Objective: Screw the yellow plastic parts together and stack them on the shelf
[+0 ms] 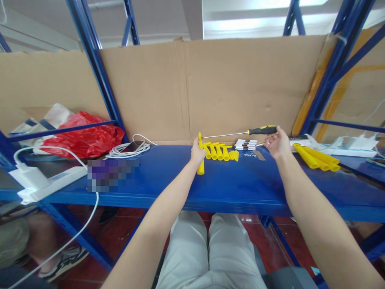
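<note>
My left hand (197,151) is wrapped round a yellow plastic handle (200,167), held upright over the blue shelf. In my right hand (279,144) is a long screwdriver (262,130) with a black and yellow grip, held by its rear end. Its thin shaft runs leftward, and the tip meets or lies close to the upper part of the yellow handle; exact contact cannot be made out. Beside my left hand lies a row of similar yellow handles (219,153). Small yellow pieces (234,155), stacked white pieces (245,144), tiny screws (249,154) and flat metal strips (259,155) lie between my hands.
Yellow tubes (315,157) and a white power strip (339,150) are at the right. On the left are a coiled white cable (129,151), a red plastic bag (86,134) and another power strip (57,182). A cardboard wall (240,84) stands behind. A person's leg shows at lower left.
</note>
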Available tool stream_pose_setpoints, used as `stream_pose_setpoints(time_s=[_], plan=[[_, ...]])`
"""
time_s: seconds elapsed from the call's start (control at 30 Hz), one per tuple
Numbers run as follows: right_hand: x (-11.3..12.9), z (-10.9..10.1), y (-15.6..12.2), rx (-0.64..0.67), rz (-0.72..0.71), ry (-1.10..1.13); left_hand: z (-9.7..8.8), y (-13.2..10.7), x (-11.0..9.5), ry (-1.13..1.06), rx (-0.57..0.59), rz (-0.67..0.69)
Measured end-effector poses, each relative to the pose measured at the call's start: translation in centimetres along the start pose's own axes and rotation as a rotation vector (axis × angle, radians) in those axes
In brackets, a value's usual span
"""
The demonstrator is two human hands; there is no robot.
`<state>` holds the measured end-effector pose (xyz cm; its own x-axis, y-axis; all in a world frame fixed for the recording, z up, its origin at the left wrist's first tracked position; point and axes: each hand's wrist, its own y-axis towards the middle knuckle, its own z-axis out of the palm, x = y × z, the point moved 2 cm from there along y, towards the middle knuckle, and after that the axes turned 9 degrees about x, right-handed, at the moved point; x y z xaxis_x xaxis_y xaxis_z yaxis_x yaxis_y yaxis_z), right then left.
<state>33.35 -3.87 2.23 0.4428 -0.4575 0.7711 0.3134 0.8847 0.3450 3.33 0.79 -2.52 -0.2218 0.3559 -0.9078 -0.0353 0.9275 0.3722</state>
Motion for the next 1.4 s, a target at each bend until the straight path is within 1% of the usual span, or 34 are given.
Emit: stream_pose_setpoints(time_s=[0.13,0.27,0.4,0.6,0.77,0.9,1.07,1.2,1.3,1.4], plan=[[-0.1,-0.1,0.1,0.009,0.021,0.02,0.2,0.2,0.2,-0.014,-0.008,0.031],[-0.5,-0.7,0.7,0.005,0.042,0.013,0.2,0.2,0.3,-0.001,-0.001,-0.007],[-0.7,-1.2,1.2,0.019,0.022,-0.035,0.0,0.1,0.2,0.017,0.004,-0.042],[-0.3,-0.5,0.6,0.019,0.027,-0.043,0.0,0.0,0.2,0.026,0.0,-0.04],[-0.2,-0.2,0.2,0.003,0.002,-0.048,0.1,0.0,0.2,0.034,-0.005,-0.042],[-0.2,0.0,0.1,-0.013,0.027,-0.053,0.0,-0.1,0.0,0.036,-0.003,-0.034],[-0.5,0.2,0.0,-0.087,0.052,-0.058,-0.1,-0.1,0.0,0.049,0.004,-0.035],[-0.7,0.1,0.2,-0.037,0.03,-0.032,-0.1,0.0,0.1,0.059,-0.007,-0.039],[-0.5,0.2,0.0,-0.009,0.062,-0.02,0.0,0.0,0.1,0.06,-0.009,-0.042],[-0.1,0.5,-0.4,-0.017,0.089,-0.005,0.0,0.0,0.1,0.057,-0.003,-0.032]])
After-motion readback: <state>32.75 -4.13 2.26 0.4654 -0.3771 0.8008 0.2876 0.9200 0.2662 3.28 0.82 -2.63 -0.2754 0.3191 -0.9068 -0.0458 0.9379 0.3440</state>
